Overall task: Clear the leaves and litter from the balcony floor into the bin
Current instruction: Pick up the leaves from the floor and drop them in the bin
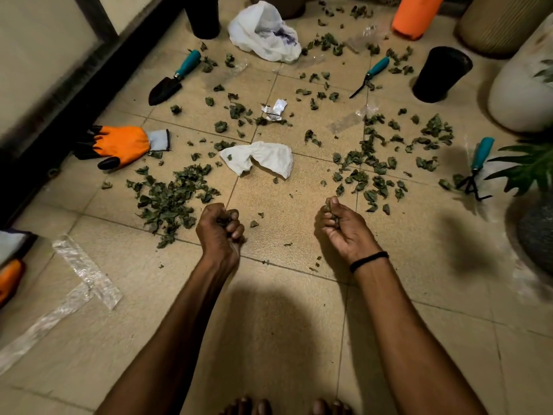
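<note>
**Edges and clearance.** A dark door frame (59, 94) bounds the left side of the frame and runs diagonally from the top centre down to the left edge. An orange glove (119, 145) lies just beside it. A white planter (523, 85), a black pot (440, 74) and a potted plant (532, 169) bound the right side. The bare tiles in the lower centre and lower right give the most open room.

**Surface.** The floor (284, 324) is beige square tile with visible grout lines and is dimly lit.

**Task items, left to right.**
- Clear plastic strips (86, 271) lie flat at lower left. One has its long axis running upper left to lower right.
- The leaves (170, 199) form a dense patch at centre left, a thin scatter through the middle and a second loose patch at centre right.
- A plastic bag (263, 31) sits crumpled at top centre.
- A small wrapper (273, 109) lies below it.
- A crumpled white sheet (260, 158) lies at centre, its long axis roughly left to right.

**Tools.** The trowel (175, 77) points its blade to the lower left. The hand rake (477, 169) points its tines downward.

**Hands.** The left hand (220, 226) is clenched in a fist around leaves, knuckles up, just right of the dense patch. The right hand (344, 229) is palm up, its fingers curled over a small clump of leaves. The two hands are apart, with bare tile between them.
</note>
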Motion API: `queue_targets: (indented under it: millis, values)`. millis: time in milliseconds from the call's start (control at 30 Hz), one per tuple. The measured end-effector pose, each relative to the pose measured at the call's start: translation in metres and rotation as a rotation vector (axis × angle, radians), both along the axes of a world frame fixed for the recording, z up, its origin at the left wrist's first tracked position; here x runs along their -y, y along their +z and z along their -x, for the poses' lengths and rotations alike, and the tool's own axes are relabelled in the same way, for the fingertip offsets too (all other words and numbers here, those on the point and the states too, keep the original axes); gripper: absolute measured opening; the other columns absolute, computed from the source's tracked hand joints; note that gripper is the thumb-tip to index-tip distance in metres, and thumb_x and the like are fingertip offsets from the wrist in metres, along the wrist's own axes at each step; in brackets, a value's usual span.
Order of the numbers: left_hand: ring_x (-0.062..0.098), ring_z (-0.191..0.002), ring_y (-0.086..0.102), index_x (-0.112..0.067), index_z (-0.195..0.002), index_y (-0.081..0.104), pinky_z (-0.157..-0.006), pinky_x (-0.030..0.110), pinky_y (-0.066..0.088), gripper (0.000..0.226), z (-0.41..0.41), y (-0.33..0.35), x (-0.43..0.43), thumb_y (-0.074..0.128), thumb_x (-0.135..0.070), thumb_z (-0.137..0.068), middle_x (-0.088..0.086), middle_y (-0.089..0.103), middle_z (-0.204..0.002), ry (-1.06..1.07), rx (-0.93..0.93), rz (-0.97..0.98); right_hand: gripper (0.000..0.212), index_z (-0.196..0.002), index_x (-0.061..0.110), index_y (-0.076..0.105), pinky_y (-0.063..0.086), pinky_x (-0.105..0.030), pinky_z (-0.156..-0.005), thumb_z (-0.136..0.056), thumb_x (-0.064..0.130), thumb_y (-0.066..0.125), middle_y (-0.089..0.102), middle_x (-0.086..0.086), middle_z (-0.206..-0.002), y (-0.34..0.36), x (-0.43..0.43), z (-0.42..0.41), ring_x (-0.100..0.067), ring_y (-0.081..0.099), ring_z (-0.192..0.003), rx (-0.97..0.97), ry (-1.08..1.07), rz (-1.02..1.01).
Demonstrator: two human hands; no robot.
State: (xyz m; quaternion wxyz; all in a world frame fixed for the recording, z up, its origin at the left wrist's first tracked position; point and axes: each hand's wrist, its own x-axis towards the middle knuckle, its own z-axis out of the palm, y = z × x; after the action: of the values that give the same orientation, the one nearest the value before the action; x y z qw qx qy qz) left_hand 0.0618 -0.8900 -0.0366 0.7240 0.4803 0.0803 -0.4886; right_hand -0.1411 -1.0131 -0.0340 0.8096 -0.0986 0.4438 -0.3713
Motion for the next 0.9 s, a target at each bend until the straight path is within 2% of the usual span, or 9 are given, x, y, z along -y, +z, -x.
queue_targets:
  millis: [100, 167, 233, 367, 533, 633, 700, 800, 900]
  values:
    - [0.008, -0.045, 0.026, -0.012, -0.097, 0.059, -0.042, 0.020, 0.021, 0.021, 0.002, 0.006, -0.003, 0.041, -0.009, -0.085, 0.000, 0.044, -0.064, 0.006, -0.050, 0.047, 0.012, -0.094, 0.006, 0.054, 0.040, -0.014, -0.045, -0.102, 0.005, 0.045, 0.046, -0.004, -0.076, 0.011, -0.010, -0.009, -0.008, 0.044, -0.062, 0.148, -0.004, -0.048]
    - [0.007, -0.046, 0.029, -0.006, -0.092, 0.059, -0.037, 0.019, 0.025, 0.020, 0.003, 0.008, -0.005, 0.039, -0.007, -0.086, 0.002, 0.043, -0.068, -0.027, -0.131, 0.097, 0.011, -0.096, 0.003, 0.057, 0.047, -0.015, -0.051, -0.101, 0.008, 0.049, 0.051, -0.007, -0.080, 0.019, -0.022, -0.021, -0.012, 0.049, -0.069, 0.089, 0.047, -0.011]
    - [0.007, -0.046, 0.031, -0.009, -0.083, 0.056, -0.036, 0.017, 0.027, 0.015, 0.001, 0.007, -0.007, 0.045, -0.013, -0.092, 0.002, 0.044, -0.069, -0.047, -0.196, 0.108, 0.015, -0.103, 0.003, 0.059, 0.052, -0.021, -0.060, -0.100, 0.017, 0.053, 0.058, -0.009, -0.084, 0.020, -0.036, -0.038, -0.015, 0.054, -0.072, -0.186, 0.209, 0.137]
    - [0.005, -0.042, 0.025, -0.020, -0.073, 0.048, -0.033, 0.017, 0.021, 0.031, -0.012, 0.006, -0.016, 0.051, -0.033, -0.101, -0.004, 0.042, -0.062, -0.040, -0.233, 0.024, 0.016, -0.101, 0.018, 0.056, 0.046, -0.019, -0.071, -0.102, 0.032, 0.049, 0.056, -0.002, -0.104, 0.000, -0.066, -0.084, -0.009, 0.055, -0.083, -0.977, 0.536, 0.894]
    - [0.005, -0.034, 0.020, -0.020, -0.072, 0.043, -0.030, 0.018, 0.016, 0.032, -0.032, 0.019, -0.039, 0.047, -0.030, -0.102, -0.006, 0.037, -0.055, 0.104, -0.274, -0.068, 0.012, -0.108, 0.015, 0.049, 0.043, -0.030, -0.070, -0.101, 0.024, 0.052, 0.046, -0.007, -0.112, -0.046, -0.085, -0.121, -0.022, 0.048, -0.096, -1.405, 0.804, 1.449]
    - [0.006, -0.032, 0.019, -0.019, -0.074, 0.042, -0.028, 0.018, 0.015, 0.029, -0.051, 0.029, -0.065, 0.045, -0.025, -0.101, -0.005, 0.037, -0.054, 0.168, -0.232, -0.112, 0.020, -0.120, 0.011, 0.048, 0.050, -0.038, -0.082, -0.100, 0.012, 0.047, 0.050, -0.014, -0.119, -0.047, -0.079, -0.133, -0.029, 0.053, -0.103, -1.485, 0.793, 1.366]
    - [0.006, -0.031, 0.018, -0.019, -0.074, 0.042, -0.028, 0.017, 0.016, 0.029, -0.070, 0.036, -0.087, 0.043, -0.024, -0.102, -0.004, 0.037, -0.052, 0.224, -0.203, -0.112, 0.027, -0.125, 0.005, 0.047, 0.049, -0.038, -0.091, -0.099, 0.007, 0.047, 0.052, -0.017, -0.123, -0.030, -0.075, -0.148, -0.032, 0.056, -0.108, -1.395, 0.715, 1.126]
    - [0.007, -0.031, 0.018, -0.018, -0.072, 0.040, -0.029, 0.017, 0.015, 0.033, -0.093, 0.054, -0.127, 0.040, -0.026, -0.105, -0.004, 0.038, -0.050, 0.315, -0.158, -0.104, 0.026, -0.123, 0.000, 0.051, 0.045, -0.031, -0.089, -0.102, 0.015, 0.048, 0.059, -0.018, -0.121, -0.002, -0.074, -0.185, -0.031, 0.057, -0.113, -0.995, 0.648, 0.621]
    - [0.006, -0.031, 0.020, -0.017, -0.071, 0.040, -0.029, 0.016, 0.015, 0.035, -0.118, 0.072, -0.173, 0.040, -0.026, -0.104, -0.003, 0.037, -0.052, 0.435, -0.096, -0.105, 0.011, -0.097, 0.016, 0.052, 0.042, -0.028, -0.063, -0.103, 0.025, 0.051, 0.050, -0.005, -0.080, 0.030, -0.114, -0.239, -0.018, 0.050, -0.070, -0.575, 0.664, 0.384]
